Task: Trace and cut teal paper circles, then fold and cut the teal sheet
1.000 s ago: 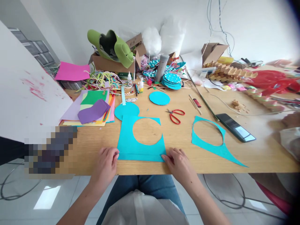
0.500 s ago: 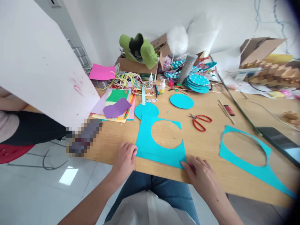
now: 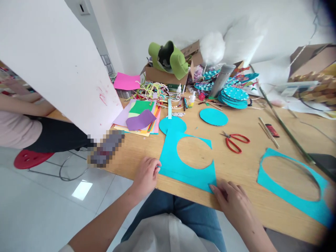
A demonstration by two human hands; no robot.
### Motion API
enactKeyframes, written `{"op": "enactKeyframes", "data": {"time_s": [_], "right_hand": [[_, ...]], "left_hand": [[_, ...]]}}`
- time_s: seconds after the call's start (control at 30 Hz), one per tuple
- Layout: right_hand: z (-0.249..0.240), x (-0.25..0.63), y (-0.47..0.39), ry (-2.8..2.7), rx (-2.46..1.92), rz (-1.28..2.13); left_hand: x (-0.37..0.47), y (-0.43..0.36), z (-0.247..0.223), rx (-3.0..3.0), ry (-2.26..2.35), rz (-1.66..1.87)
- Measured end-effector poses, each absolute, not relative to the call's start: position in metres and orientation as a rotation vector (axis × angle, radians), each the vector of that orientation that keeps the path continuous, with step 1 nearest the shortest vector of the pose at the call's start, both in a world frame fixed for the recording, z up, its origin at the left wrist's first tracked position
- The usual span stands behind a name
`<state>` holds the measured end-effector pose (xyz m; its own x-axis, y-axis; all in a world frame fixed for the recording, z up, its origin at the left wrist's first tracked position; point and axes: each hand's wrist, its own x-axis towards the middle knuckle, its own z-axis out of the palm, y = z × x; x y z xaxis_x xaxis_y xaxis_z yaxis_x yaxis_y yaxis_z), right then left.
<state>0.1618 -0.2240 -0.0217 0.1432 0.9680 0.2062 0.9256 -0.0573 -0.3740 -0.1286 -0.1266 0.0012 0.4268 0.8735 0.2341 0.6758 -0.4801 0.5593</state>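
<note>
A bright blue paper sheet [image 3: 183, 176] with a round hole cut through its right edge lies at the front of the table. My left hand [image 3: 148, 174] is closed at its lower left corner, fingers curled on the edge. At the lower right corner, my right hand [image 3: 232, 196] pinches the sheet between thumb and fingers; the fingertips under it are hidden. The sheet's upper left part overlaps a blue paper disc [image 3: 173, 123]. Another blue disc [image 3: 214, 117] lies behind, and red-handled scissors [image 3: 236, 141] rest to the right.
A second cut-out blue sheet [image 3: 291, 206] lies at the right. Coloured papers [image 3: 140, 120], glue bottles [image 3: 192, 99], a grey flask [image 3: 223, 80] and stacked discs [image 3: 233, 98] stand farther back. A white panel [image 3: 78, 70] rises at the left, with another person [image 3: 21, 122] beyond it.
The view has swung left, so everything appears farther right and more of the other person shows. Both hands stay at the same corners of the blue sheet.
</note>
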Motion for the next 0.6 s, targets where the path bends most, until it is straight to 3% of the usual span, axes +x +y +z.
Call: {"op": "enactKeyframes", "data": {"time_s": [0.6], "right_hand": [[-0.021, 0.156, -0.227, -1.816, -2.010, 0.018]], "left_hand": [[-0.122, -0.139, 0.003, 2.687, 1.335, 0.655]]}}
